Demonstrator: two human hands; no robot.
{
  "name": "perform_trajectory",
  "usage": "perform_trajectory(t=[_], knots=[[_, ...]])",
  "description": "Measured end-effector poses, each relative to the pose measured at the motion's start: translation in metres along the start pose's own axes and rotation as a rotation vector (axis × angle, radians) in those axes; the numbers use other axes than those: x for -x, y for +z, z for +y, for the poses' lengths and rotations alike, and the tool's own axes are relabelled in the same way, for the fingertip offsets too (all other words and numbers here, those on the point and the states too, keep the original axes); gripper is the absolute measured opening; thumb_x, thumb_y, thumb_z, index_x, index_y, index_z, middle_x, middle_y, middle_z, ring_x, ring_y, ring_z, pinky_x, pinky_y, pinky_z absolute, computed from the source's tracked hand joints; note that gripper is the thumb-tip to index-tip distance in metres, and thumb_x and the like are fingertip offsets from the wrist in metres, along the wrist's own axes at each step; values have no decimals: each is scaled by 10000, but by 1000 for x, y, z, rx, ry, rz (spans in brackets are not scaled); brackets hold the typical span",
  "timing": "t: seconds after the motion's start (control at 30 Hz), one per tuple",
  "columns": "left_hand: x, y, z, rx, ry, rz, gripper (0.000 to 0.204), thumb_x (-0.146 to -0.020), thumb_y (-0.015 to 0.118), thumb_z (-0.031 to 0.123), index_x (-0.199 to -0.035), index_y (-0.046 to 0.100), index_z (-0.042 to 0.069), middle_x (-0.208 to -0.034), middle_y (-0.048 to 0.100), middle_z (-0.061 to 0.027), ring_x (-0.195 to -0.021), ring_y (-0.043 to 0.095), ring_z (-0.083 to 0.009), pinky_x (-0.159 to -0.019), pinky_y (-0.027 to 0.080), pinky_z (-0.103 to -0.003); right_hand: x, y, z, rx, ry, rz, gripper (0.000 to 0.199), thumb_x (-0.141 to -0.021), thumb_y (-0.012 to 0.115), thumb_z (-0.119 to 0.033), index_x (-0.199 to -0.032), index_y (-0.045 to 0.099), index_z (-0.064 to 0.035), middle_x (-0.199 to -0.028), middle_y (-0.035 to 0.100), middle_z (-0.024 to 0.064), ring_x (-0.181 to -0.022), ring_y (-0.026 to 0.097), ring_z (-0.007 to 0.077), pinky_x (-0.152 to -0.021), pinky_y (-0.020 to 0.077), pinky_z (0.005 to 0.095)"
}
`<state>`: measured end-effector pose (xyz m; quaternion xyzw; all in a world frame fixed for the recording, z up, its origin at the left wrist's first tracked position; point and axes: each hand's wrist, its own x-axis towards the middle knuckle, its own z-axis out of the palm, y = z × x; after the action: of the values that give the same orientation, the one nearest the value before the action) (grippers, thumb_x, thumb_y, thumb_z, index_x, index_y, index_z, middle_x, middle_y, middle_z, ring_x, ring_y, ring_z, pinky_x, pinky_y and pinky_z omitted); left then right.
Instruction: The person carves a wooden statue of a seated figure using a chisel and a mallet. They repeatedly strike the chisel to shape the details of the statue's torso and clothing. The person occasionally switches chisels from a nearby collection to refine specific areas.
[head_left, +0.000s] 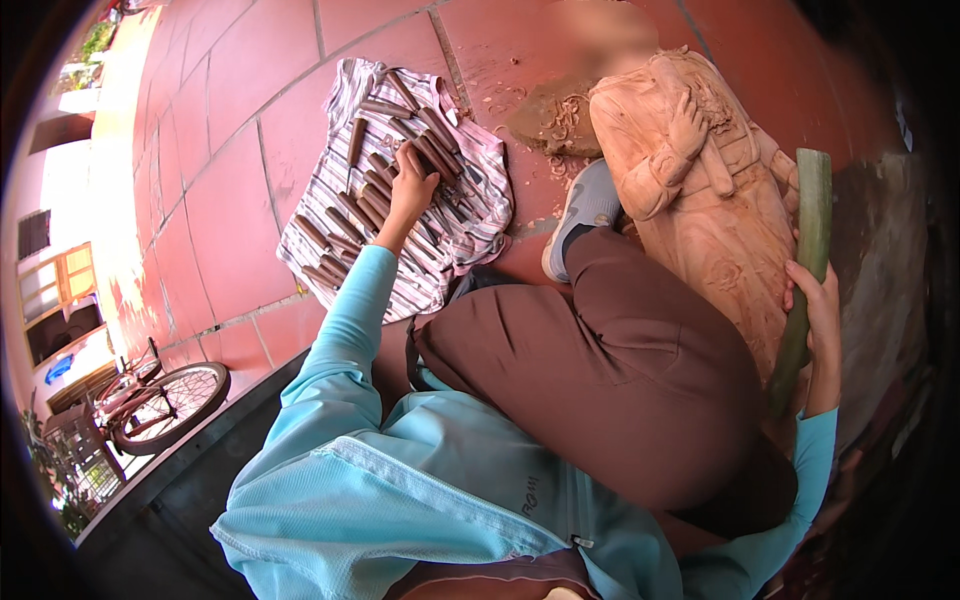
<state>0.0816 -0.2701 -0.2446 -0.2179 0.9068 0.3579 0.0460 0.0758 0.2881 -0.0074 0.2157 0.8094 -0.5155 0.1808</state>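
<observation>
A striped cloth (470, 262) lies on the floor at the left, with many wood-handled carving chisels (355, 142) spread over it in rows. My left hand (408, 194) reaches down among them, its fingers and thumb closed about one brown chisel handle. At the right, my right hand (822, 305) grips a long greenish wooden club (814, 205), which stands nearly upright beside the carving. Between my hands and farther right lies a carved wooden figure (650, 180) in robes, one hand laid on its chest. Its head area is blurred.
My bent leg in brown trousers (590, 370) and my grey shoe (588, 205) are against the carving. Wood shavings (565, 125) lie on a brown block near its upper end. Red floor tiles (225, 150) stretch left toward a parked bicycle (165, 405).
</observation>
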Motion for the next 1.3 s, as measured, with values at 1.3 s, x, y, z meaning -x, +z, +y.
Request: perform_trajectory(t=[1.3], knots=[[-9,-54,198,743,194,-338,195,-909,628,70,-1026,480,23,-943,626,-113,-793,679,-194,-699,598,-306,-2,-3,-6,-122,24,-44,361,-828,664,-92,-1136,507,15,-699,523,31,-496,499,102,-450,416,240]])
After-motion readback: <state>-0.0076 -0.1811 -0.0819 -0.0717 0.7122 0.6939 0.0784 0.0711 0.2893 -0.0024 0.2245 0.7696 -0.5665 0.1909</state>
